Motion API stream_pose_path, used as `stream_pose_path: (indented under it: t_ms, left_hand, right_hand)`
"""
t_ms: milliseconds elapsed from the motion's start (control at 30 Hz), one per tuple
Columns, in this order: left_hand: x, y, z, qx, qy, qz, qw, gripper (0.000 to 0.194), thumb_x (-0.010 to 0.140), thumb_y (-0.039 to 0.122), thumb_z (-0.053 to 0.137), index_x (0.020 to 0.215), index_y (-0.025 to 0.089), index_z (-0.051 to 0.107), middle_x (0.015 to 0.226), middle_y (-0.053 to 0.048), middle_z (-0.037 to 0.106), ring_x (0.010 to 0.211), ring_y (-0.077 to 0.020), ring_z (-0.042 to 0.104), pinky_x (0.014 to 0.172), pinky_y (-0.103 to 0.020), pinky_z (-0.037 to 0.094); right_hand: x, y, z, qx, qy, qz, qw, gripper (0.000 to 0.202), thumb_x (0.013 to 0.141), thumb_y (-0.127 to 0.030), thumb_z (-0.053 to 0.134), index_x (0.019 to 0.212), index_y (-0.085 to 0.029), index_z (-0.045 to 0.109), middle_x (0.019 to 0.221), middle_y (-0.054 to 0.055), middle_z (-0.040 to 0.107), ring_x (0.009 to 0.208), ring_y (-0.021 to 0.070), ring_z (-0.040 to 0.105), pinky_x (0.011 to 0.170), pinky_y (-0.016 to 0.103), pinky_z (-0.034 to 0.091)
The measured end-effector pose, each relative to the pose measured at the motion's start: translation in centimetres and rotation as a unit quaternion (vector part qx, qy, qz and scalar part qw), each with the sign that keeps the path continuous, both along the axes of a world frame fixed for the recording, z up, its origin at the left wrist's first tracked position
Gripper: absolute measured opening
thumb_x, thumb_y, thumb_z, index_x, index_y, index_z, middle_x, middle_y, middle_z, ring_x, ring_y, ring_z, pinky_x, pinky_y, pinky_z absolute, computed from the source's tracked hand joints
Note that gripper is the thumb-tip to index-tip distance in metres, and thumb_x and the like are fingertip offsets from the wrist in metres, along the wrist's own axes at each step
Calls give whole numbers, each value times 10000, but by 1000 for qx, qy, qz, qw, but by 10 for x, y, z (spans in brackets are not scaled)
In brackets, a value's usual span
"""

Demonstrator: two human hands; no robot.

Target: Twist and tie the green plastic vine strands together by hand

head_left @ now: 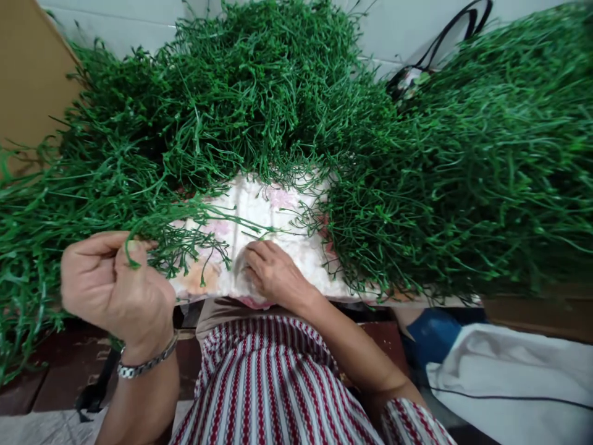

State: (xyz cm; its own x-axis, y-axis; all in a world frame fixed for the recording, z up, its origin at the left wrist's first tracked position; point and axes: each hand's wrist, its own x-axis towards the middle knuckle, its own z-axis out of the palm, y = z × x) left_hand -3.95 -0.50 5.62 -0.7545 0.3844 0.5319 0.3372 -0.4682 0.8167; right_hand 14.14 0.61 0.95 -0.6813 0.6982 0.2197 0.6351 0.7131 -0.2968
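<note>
My left hand [118, 284], with a metal bracelet at its wrist, is raised at the left and pinches a green plastic stem [133, 247] between thumb and forefinger. Thin green stems run from near it to the right over the flowered cloth [282, 262]. My right hand [271, 272] rests low on the cloth near the table's front edge, fingers curled together just below the ends of these stems. Whatever lies under its fingertips is hidden. Short branched sprigs [183, 247] lie between the two hands.
Large heaps of green plastic stems stand at the back [259, 80], left [83, 185] and right [463, 185]. A black-handled bag [410, 80] is behind them. Brown cardboard [32, 80] rises at the far left. White sacking [514, 377] lies at the lower right.
</note>
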Motion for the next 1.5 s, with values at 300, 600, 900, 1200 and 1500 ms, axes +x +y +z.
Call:
stream_pose_path:
  t_ms: [300, 600, 900, 1200, 1500]
  left_hand:
    - [1, -10, -7, -60, -6, -54, 997, 110, 725, 93, 569, 698, 200, 569, 665, 40, 484, 598, -96, 510, 591, -345, 451]
    - [-1, -15, -31, -125, 53, -16, 991, 28, 767, 175, 563, 782, 193, 579, 740, -4, 544, 631, -131, 545, 565, -307, 435]
    - [28, -15, -52, -226, 414, -109, 875, 120, 809, 105, 448, 764, 176, 534, 715, -55, 602, 727, -191, 547, 687, -343, 406]
    - [36, -12, -67, -201, 456, -114, 860, 138, 707, 77, 439, 698, 184, 525, 671, -70, 578, 695, -224, 548, 635, -354, 417]
    - [30, -18, -70, -201, 414, -150, 875, 100, 763, 117, 459, 765, 170, 543, 751, -73, 618, 790, -227, 581, 714, -354, 437]
  right_hand:
    - [4, -19, -8, 24, 97, 114, 988, 231, 837, -147, 516, 1056, -100, 573, 1123, 120, 607, 1045, 188, 561, 930, 317, 491]
    - [37, -36, 43, 85, 227, 19, 970, 386, 764, -19, 542, 1122, -159, 574, 1131, 134, 622, 1095, 208, 577, 900, 368, 534]
    - [-32, 29, 134, 234, 312, 42, 920, 264, 860, -132, 500, 1058, -242, 636, 1121, 24, 645, 1042, 178, 610, 883, 343, 541]
    - [-168, 71, 144, -8, 398, 251, 882, 311, 883, -54, 329, 1017, -127, 601, 1043, -38, 631, 1006, 7, 580, 926, 166, 460]
    - [-164, 72, 116, 30, 196, 227, 954, 420, 891, -134, 221, 1012, -216, 615, 1098, -131, 607, 970, 96, 604, 763, 193, 490]
